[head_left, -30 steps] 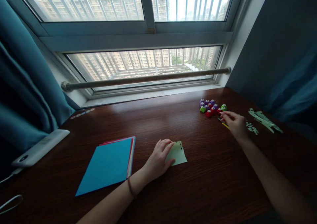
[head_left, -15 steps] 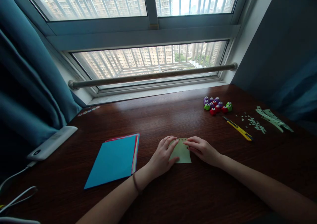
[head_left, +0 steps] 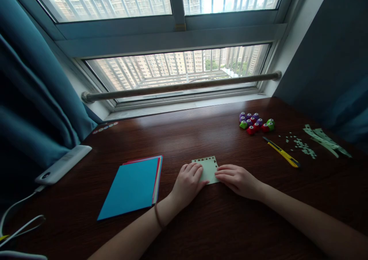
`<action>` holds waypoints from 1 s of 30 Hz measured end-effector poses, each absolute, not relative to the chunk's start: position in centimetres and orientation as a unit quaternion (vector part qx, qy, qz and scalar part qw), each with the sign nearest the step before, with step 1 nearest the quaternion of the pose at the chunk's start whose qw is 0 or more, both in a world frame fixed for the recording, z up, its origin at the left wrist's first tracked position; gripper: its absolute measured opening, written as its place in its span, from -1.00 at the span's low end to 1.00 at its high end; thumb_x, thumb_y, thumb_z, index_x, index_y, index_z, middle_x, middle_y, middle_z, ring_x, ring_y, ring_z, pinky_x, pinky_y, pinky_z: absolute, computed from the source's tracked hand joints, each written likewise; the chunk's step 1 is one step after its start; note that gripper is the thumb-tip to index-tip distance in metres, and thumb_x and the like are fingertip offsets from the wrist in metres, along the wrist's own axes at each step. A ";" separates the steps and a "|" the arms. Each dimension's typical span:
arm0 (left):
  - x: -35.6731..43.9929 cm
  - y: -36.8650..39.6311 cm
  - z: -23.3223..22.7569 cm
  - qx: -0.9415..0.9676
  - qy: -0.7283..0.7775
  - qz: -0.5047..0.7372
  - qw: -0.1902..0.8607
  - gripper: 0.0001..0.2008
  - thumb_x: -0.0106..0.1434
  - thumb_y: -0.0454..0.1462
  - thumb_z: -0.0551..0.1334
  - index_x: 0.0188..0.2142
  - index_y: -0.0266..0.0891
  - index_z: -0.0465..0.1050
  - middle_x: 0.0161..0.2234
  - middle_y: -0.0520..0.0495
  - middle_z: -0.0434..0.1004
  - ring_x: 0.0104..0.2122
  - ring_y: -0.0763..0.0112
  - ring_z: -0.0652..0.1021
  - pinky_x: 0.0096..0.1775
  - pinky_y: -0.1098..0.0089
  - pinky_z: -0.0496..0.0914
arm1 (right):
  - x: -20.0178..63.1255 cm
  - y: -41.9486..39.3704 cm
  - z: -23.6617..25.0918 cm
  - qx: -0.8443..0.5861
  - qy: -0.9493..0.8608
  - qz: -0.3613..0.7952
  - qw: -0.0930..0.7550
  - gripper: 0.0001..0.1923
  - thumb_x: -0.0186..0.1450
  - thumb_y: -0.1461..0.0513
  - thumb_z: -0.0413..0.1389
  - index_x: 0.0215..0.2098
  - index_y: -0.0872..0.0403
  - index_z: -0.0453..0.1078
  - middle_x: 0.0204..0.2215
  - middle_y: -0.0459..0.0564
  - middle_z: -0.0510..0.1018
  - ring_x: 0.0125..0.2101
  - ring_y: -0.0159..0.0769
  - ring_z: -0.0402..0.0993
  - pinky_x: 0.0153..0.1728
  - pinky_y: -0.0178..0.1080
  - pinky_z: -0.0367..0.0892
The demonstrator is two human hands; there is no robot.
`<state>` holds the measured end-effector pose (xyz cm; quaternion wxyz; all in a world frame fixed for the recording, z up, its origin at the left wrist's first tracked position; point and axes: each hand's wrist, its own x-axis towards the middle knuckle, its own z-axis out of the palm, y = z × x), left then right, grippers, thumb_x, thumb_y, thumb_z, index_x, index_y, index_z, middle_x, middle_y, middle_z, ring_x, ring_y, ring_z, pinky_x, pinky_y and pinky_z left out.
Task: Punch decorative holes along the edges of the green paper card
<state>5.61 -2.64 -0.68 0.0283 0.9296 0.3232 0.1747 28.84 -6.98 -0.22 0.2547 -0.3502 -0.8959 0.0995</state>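
- My left hand (head_left: 188, 183) lies flat on the left part of the pale green paper square (head_left: 209, 168); fingers are extended and pressed down, with no closed grip on the sheet.
- My right hand (head_left: 237, 179) lies at the right lower edge of the same square, fingers stretched out and touching the paper; its grip is likewise open, pressing rather than pinching.
- The pale green paper square lies flat on the dark wooden surface (head_left: 224, 221), between both hands, near the middle of the view. Its far edge carries a row of small punched holes.
- A stack of coloured sheets (head_left: 132, 187), blue on top with red and other edges showing at its right side, lies to the left of my left hand, apart from the square.
- A cluster of small craft punches (head_left: 255, 122) in purple, red and green stands at the far right of the surface, near the window sill.
- A yellow utility knife (head_left: 282, 153) lies just in front of the punches, well apart from my right hand.
- Small green paper bits (head_left: 301, 147) are scattered to the right of the knife; green paper strips (head_left: 324, 140) lie beyond them, near the right edge.
- A white device (head_left: 61, 165) with a cable lies at the left edge, beside the teal curtain (head_left: 31, 99).
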 end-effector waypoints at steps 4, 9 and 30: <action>5.6 -2.4 -0.4 0.947 0.277 0.155 0.043 -0.56 0.25 -0.08 0.09 0.03 -0.30 0.23 0.06 -0.22 0.30 0.09 0.13 0.27 0.08 0.03 0.15 | 29.9 -6.5 -0.8 -0.418 -0.871 0.018 0.257 -0.78 0.30 0.32 -0.06 -0.18 0.11 0.39 -0.31 0.03 0.54 -0.18 -0.28 0.43 -0.11 -0.22 0.35; 5.6 -2.4 0.0 0.955 0.259 0.126 0.068 -0.57 0.31 -0.12 0.02 0.08 -0.31 0.16 0.14 -0.23 0.19 0.18 0.15 0.13 0.13 -0.05 0.02 | 31.3 -5.8 -0.6 -0.476 -0.829 -0.042 0.291 -0.76 0.29 0.34 -0.06 -0.13 0.15 0.37 -0.22 0.07 0.52 -0.14 -0.24 0.40 -0.07 -0.17 0.33; 5.4 -2.2 -0.6 0.951 0.266 0.141 0.075 -0.61 0.31 -0.16 0.04 0.06 -0.32 0.18 0.11 -0.24 0.24 0.16 0.14 0.17 0.10 -0.08 0.09 | 33.4 -5.0 -0.6 -0.739 -0.659 -0.126 0.062 -0.80 0.22 0.22 0.06 -0.28 0.25 0.27 -0.36 0.22 0.36 -0.35 -0.10 0.35 -0.34 -0.16 0.30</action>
